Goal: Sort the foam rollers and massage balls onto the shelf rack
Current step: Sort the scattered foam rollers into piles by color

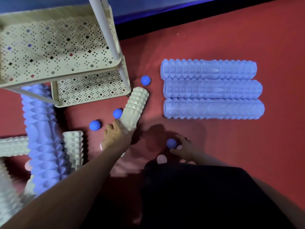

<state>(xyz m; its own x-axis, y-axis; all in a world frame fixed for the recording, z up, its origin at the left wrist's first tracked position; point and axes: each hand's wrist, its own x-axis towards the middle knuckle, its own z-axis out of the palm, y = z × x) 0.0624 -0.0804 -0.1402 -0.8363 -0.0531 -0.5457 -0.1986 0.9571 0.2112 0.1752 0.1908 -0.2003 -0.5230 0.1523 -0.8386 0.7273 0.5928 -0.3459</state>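
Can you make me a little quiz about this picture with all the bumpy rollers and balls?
1. True or false: the shelf rack already holds rollers.
2. How many blue rollers lie side by side on the right?
3. What does the left hand grip? A) white roller B) blue ball C) rack pole

Key:
1. False, both visible shelves look bare.
2. Three.
3. A, the white roller; the right hand is at a blue ball.

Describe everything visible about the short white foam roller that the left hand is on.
The white foam roller is a short cylinder of what looks like foam, covered in rows of pyramid-like bumps. It lies diagonally on the red floor, its far end near the shelf rack. The left hand grips its near end; a blue spiky massage ball touches its left side.
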